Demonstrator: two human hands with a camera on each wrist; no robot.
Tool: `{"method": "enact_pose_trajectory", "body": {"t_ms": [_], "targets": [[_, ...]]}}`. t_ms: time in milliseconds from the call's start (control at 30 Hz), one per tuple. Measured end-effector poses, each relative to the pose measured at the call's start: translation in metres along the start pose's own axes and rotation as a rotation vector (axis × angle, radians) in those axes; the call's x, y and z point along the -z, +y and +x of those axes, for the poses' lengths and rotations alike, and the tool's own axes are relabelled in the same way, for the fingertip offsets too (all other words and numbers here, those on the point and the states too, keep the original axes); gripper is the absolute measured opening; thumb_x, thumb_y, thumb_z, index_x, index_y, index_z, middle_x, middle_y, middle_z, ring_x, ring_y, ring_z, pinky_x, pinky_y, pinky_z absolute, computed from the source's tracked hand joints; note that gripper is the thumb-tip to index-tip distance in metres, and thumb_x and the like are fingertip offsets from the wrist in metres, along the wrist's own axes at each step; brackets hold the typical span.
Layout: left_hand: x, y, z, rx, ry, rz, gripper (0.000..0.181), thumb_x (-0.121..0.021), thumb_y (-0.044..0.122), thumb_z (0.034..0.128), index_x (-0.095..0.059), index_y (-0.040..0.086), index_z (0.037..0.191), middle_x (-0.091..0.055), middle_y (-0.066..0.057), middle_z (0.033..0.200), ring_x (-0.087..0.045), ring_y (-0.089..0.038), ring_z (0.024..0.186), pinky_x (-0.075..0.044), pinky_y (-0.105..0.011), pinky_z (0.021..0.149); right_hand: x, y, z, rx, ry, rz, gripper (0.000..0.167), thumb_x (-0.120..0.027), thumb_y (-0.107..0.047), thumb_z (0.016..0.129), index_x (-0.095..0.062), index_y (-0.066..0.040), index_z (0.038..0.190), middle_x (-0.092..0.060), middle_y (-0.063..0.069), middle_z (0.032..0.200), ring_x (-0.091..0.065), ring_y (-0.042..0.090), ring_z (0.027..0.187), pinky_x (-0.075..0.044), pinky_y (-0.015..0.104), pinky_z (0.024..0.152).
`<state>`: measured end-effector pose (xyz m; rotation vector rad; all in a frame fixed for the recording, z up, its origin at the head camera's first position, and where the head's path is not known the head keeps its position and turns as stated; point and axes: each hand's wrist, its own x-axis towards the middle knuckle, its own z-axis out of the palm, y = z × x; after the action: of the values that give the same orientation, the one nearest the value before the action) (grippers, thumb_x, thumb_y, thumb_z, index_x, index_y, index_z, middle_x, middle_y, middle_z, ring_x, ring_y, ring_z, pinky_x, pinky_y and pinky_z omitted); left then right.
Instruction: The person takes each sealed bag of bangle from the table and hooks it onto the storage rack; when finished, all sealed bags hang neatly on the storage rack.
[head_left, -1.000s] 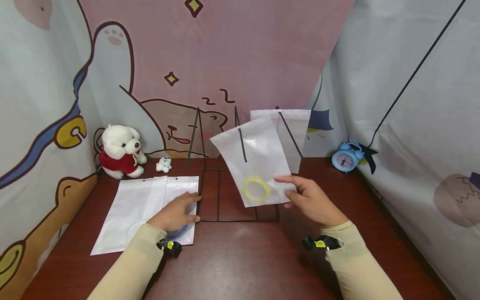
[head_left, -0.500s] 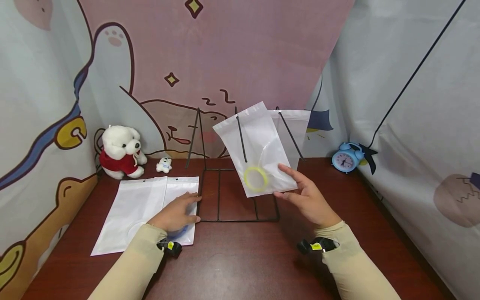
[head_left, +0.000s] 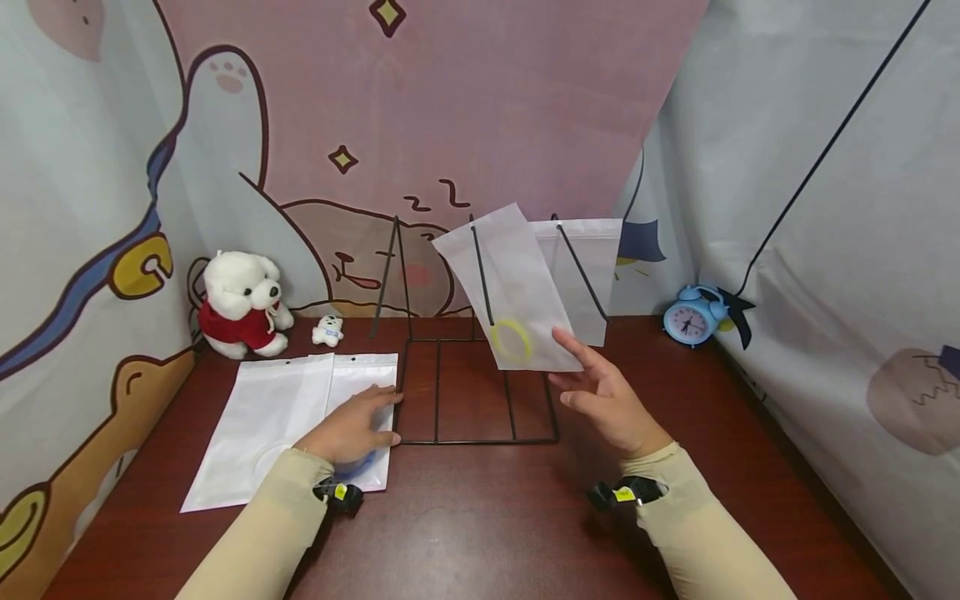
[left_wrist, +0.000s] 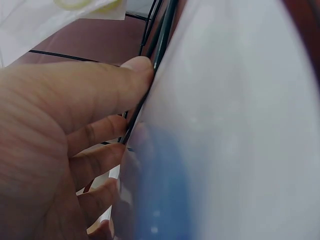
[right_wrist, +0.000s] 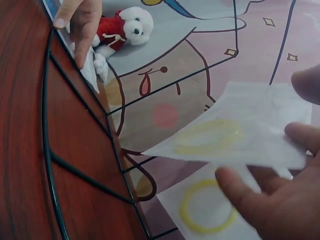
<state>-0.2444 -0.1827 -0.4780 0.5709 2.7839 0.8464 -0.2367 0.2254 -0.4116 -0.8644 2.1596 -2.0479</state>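
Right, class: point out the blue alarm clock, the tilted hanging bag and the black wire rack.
Blue alarm clock point(head_left: 687, 322): head view, its dial.
Tilted hanging bag point(head_left: 517, 292): head view, middle of its front.
Black wire rack point(head_left: 476, 442): head view, front base bar.

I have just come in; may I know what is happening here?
A person's right hand touches the lower corner of a white bag containing a yellow ring. The bag is tilted on the middle prong of a black wire rack. The left hand touches the left side of the rack's base. Another bag hangs on the right prong, while two more bags lie on the table.
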Motion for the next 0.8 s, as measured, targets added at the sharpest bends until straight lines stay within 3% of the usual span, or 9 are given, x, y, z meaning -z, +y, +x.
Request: {"method": "enact_pose_trajectory", "body": {"t_ms": [267,367,533,600,700,800], "targets": [[0.000,0.001,-0.001,-0.012,0.006,0.009,0.069,-0.078,0.023,0.0935,-0.053,0.002,0.154,-0.041,-0.024,0.164,-0.026,-0.051,0.156,-0.025,-0.068,0.124,0.001,0.009,0.003,-0.042,0.008,-0.175,0.085,-0.059,0.016,0.088,-0.033,-0.007,0.166,-0.022,0.010,0.175,-0.022,0.033,0.159,-0.044,0.019,0.110],[0.000,0.002,-0.001,-0.010,0.004,0.008,0.069,-0.078,0.023,0.0934,-0.053,0.002,0.154,-0.041,-0.024,0.164,-0.026,-0.051,0.156,-0.024,-0.068,0.124,0.000,0.009,0.003,-0.046,-0.008,-0.192,0.086,-0.061,0.014,0.088,-0.032,-0.007,0.166,-0.022,0.009,0.175,-0.020,0.033,0.160,-0.043,0.022,0.113],[0.001,0.003,-0.002,-0.011,0.000,0.010,0.069,-0.078,0.023,0.0935,-0.052,0.002,0.154,-0.041,-0.024,0.164,-0.027,-0.051,0.156,-0.025,-0.068,0.124,0.001,0.013,0.004,-0.046,-0.003,-0.241,0.082,-0.061,0.014,0.088,-0.036,-0.005,0.164,-0.024,0.013,0.174,-0.027,0.037,0.158,-0.037,0.056,0.120],[0.001,0.003,-0.002,-0.013,0.001,0.010,0.069,-0.078,0.022,0.0936,-0.052,0.001,0.154,-0.041,-0.024,0.164,-0.027,-0.051,0.156,-0.025,-0.068,0.124,0.003,0.015,0.005,-0.053,0.018,-0.270,0.076,-0.062,0.013,0.090,-0.042,-0.004,0.161,-0.029,0.015,0.172,-0.033,0.038,0.155,-0.036,0.063,0.118],[0.001,0.002,-0.001,-0.020,0.003,0.013,0.069,-0.078,0.022,0.0936,-0.052,0.001,0.154,-0.041,-0.024,0.164,-0.027,-0.051,0.156,-0.025,-0.067,0.124,0.009,0.020,0.006,-0.107,0.067,-0.306,0.060,-0.065,0.008,0.093,-0.056,-0.005,0.150,-0.052,0.018,0.156,-0.052,0.038,0.140,-0.050,0.052,0.110],[0.002,0.002,-0.001,-0.028,0.005,0.016,0.069,-0.078,0.022,0.0934,-0.052,0.000,0.153,-0.042,-0.025,0.164,-0.028,-0.051,0.155,-0.025,-0.067,0.124,0.018,0.026,0.007,-0.187,0.094,-0.363,0.040,-0.071,-0.003,0.096,-0.068,-0.006,0.136,-0.069,0.017,0.123,-0.067,0.030,0.111,-0.060,0.033,0.089]]}}
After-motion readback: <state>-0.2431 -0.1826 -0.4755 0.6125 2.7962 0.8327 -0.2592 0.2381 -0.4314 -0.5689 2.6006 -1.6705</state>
